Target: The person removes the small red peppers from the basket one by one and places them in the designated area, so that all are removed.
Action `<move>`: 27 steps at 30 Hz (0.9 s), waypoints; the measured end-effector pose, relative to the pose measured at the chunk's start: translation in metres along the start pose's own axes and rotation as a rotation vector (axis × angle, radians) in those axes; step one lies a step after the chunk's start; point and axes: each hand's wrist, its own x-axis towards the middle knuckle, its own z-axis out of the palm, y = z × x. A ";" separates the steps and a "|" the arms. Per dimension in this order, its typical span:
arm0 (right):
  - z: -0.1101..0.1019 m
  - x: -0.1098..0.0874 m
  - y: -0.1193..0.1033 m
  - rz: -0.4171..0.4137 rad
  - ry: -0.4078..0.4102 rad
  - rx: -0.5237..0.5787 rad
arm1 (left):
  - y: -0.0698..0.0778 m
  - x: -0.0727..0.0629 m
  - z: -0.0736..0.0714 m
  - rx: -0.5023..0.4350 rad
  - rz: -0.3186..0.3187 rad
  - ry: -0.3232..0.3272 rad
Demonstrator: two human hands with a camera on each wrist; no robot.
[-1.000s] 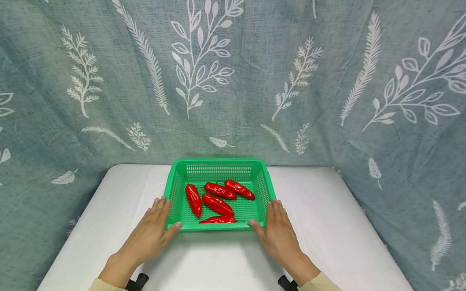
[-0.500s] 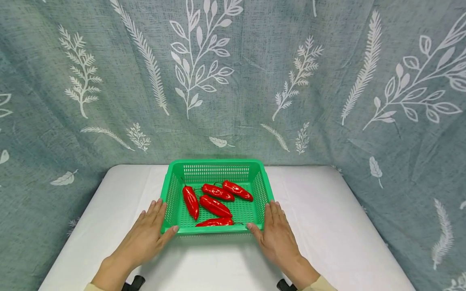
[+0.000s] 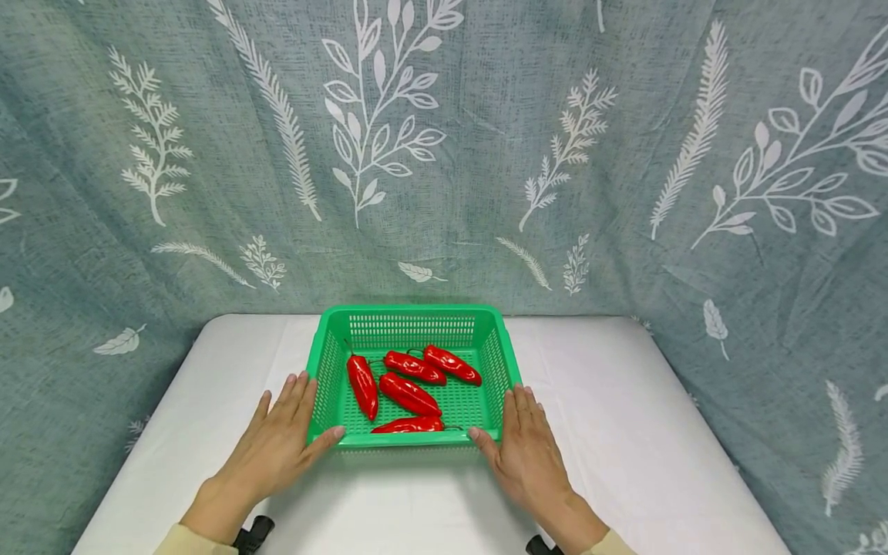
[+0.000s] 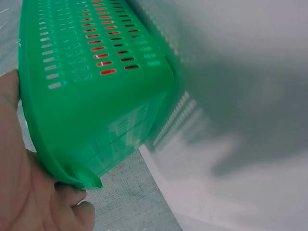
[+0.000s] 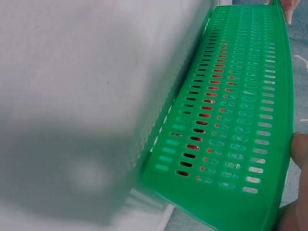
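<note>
Between left grip and right grip, a green basket

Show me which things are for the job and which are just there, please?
For the job:
- green basket
- five red peppers inside it
- left hand and right hand, at its near corners

Just there:
- white table
- leafy cloth behind

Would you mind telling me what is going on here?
A person's left hand and right hand are touching a green basket, one at each of its near corners. Five red peppers lie inside, spread over its floor. The basket appears to rest on the white table.
</note>
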 end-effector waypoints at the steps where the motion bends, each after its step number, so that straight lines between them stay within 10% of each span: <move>1: 0.000 0.000 0.000 -0.001 -0.002 -0.005 | -0.001 0.001 0.000 0.015 0.003 0.000; 27: -0.026 0.018 0.014 -0.029 -0.139 -0.061 | -0.001 0.008 0.000 -0.019 -0.021 -0.037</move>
